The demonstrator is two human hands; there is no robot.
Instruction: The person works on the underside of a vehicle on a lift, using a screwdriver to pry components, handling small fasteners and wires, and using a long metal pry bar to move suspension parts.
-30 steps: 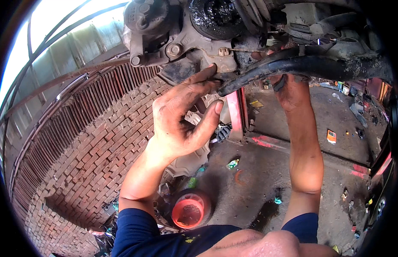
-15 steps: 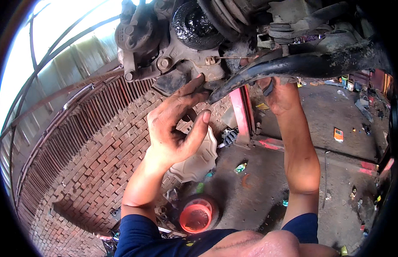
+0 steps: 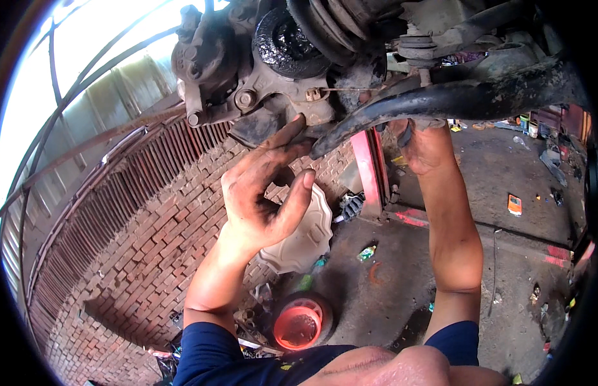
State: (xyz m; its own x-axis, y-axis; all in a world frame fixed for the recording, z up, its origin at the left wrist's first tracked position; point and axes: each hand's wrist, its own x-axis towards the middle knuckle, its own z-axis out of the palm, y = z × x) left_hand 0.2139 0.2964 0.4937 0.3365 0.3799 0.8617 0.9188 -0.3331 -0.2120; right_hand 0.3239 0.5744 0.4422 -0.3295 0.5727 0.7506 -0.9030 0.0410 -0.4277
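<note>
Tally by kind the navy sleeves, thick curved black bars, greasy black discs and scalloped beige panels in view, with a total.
Short navy-blue fabric sleeves: 2
Thick curved black metal bar: 1
Greasy round black disc: 1
Beige panel with scalloped edge: 1
Total: 5

The curved black bar [image 3: 434,103] hides much of the right hand [image 3: 429,148] from view.

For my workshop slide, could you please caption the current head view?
Left hand beside the lower end of a curved black bar, right hand partly hidden behind it, near grimy metal parts.
</note>
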